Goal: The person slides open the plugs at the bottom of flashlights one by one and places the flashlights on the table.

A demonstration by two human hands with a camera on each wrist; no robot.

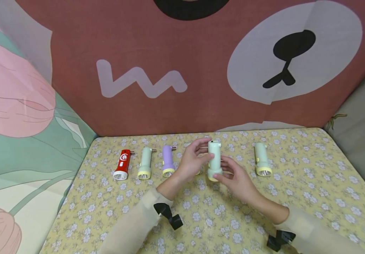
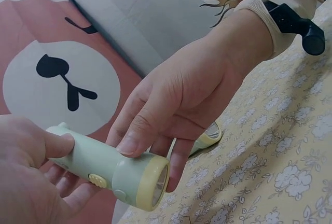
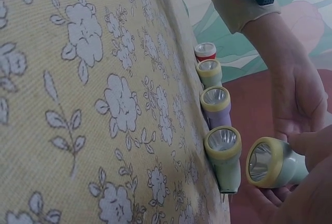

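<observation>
Green torch (image 3: 224, 157) behind left hand (image 1: 191, 163) mostly hidden in head view, forearms cut by bottom edge

Both hands raised together mid-table, left hand (image 1: 192, 163) and right hand (image 1: 237, 177) grips curled.

surface: table (image 1: 312, 197) under a yellow cloth with white flowers | lying on it, in a row near the far edge: red torch (image 1: 122, 164), green torch (image 1: 145, 163), purple torch (image 1: 168, 160), another green torch (image 3: 224, 157), far-right green torch (image 1: 261, 159)
</observation>
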